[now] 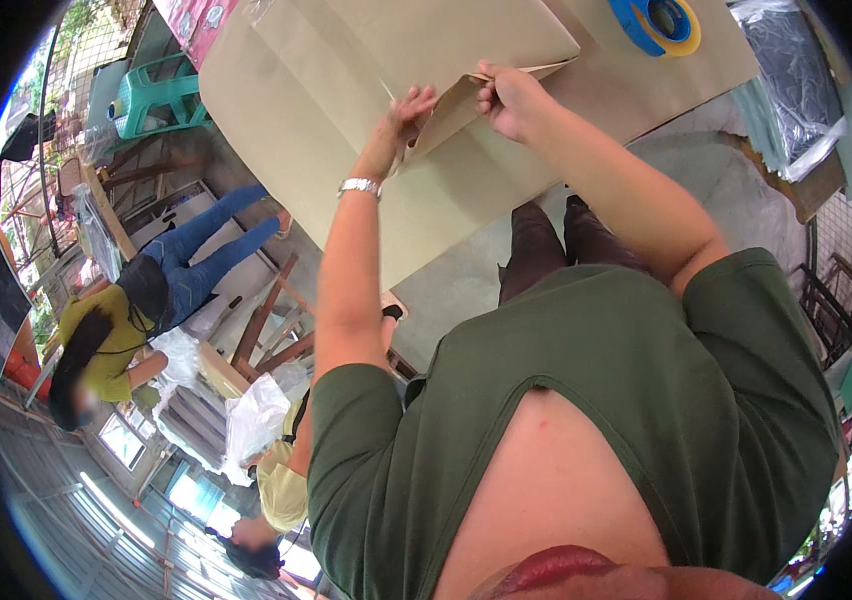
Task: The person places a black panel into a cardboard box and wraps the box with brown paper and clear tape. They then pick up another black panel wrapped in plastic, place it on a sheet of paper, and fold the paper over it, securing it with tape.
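Note:
A large sheet of brown paper [286, 130] lies spread before me with crease lines across it. A layer of it is folded over, and the raised flap [449, 112] stands up along the near edge. My right hand [516, 103] is closed, pinching the edge of that flap between thumb and fingers. Just left of it, my left hand [401, 125] rests at the other end of the flap, fingers stretched out on the paper. What lies under the folded layer is hidden. A blue tape dispenser with a yellow roll [661, 25] sits on the paper at the far right.
Plastic-wrapped material [796, 90] is stacked to the right. A green plastic stool [156, 98] and pink patterned cloth [191, 18] are at far left. One co-worker in jeans [196, 255] stands left; another in a yellow shirt [281, 490] is nearer, beside plastic-covered bundles [191, 425].

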`<move>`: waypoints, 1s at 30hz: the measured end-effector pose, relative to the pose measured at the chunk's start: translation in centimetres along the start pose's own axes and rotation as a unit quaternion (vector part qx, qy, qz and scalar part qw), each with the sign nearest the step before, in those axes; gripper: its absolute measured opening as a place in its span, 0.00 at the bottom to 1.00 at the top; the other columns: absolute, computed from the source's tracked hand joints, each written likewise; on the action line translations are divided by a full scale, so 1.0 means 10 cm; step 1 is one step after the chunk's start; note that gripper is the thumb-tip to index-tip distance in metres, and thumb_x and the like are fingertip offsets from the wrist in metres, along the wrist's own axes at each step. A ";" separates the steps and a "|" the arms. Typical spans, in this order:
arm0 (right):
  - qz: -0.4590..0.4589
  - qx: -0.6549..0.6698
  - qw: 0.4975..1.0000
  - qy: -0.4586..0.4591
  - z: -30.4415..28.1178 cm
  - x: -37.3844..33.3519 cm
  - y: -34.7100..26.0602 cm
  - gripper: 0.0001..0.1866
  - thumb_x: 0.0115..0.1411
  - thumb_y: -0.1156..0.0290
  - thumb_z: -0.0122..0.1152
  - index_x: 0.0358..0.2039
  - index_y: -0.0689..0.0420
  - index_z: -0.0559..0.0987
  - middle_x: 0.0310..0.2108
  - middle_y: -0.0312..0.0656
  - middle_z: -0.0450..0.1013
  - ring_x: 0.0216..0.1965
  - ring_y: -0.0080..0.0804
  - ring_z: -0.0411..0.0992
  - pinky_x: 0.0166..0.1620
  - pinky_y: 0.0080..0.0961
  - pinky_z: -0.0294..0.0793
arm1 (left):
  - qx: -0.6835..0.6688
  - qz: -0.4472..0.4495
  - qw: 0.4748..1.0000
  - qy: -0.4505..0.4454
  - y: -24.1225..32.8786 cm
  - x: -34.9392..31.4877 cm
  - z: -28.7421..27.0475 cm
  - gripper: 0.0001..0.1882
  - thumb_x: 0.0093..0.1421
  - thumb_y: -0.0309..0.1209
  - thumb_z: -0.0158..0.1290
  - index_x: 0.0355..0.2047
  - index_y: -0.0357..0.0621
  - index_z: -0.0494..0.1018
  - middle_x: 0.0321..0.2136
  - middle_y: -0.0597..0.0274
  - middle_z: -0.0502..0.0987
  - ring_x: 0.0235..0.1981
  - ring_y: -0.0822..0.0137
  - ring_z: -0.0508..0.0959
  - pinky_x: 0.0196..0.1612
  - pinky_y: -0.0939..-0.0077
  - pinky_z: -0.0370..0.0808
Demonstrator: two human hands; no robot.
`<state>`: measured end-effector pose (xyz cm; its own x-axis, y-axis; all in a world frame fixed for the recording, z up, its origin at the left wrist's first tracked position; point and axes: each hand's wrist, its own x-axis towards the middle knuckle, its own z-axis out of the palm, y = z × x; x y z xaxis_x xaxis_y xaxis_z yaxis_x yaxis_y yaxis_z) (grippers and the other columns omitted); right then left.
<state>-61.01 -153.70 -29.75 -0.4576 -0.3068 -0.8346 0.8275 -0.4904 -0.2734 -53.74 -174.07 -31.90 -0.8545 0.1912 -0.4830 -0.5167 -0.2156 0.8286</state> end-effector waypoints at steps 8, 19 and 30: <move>-0.023 0.105 0.994 0.017 0.17 0.14 -0.01 0.11 0.66 0.72 0.42 0.27 0.63 0.63 0.27 0.43 0.63 0.34 0.40 0.72 0.41 0.38 0.80 | 0.621 0.091 0.778 -0.021 0.29 -0.26 -0.09 0.22 0.53 0.42 0.60 0.46 0.45 0.74 0.46 0.64 0.75 0.44 0.67 0.72 0.47 0.70 0.67; 0.153 -0.278 0.932 -0.177 -0.04 -0.20 1.14 0.09 0.57 0.81 0.47 0.37 0.60 0.72 0.35 0.38 0.70 0.39 0.29 0.70 0.48 0.30 0.69 | 0.178 -0.059 0.970 0.152 -0.19 0.00 -0.49 0.07 0.56 0.29 0.57 0.32 0.37 0.79 0.23 0.71 0.77 0.23 0.80 0.70 0.29 0.81 0.68; 0.164 -0.034 0.984 -0.055 -0.36 0.73 0.66 0.18 0.53 0.81 0.47 0.46 0.66 0.68 0.43 0.54 0.66 0.43 0.47 0.67 0.47 0.46 0.67 | 0.139 -0.045 0.982 0.119 -0.02 0.02 -0.37 0.09 0.58 0.28 0.54 0.34 0.34 0.78 0.27 0.69 0.78 0.26 0.81 0.71 0.29 0.83 0.68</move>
<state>-57.70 -156.24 -39.39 -0.1910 -0.5279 -0.8276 0.9547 -0.2959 -0.0316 -54.05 -177.54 -33.23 -0.8119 -0.0392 -0.5825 -0.5838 0.0679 0.8091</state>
